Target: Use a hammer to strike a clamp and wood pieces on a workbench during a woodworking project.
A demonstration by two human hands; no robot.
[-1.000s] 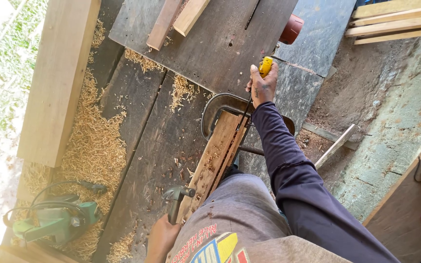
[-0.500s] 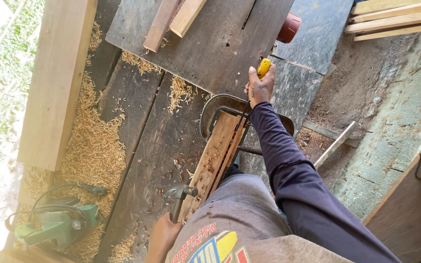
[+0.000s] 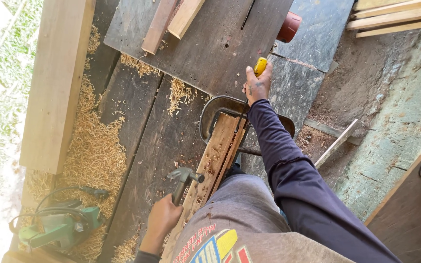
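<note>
— Hammer (image 3: pixel 183 179): where is it?
— Gripped by the handle in the left hand (image 3: pixel 163 219), head over the wooden plank (image 3: pixel 214 163).
— And the other?
— The right hand (image 3: pixel 257 86) closes on a yellow-handled tool (image 3: pixel 259 65) near the plank's far end.

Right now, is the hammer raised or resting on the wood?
Raised: the left hand holds the hammer with its head off the wooden piece.

The setting is a rough woodworking shop, partly open to the outdoors. Wood shavings (image 3: pixel 93 156) cover a dark plank workbench (image 3: pixel 137 112). Sawn timber (image 3: pixel 57 83) lies alongside, a green electric planer (image 3: pixel 59 229) rests nearby, and bare earth (image 3: pixel 366 87) forms the floor.
</note>
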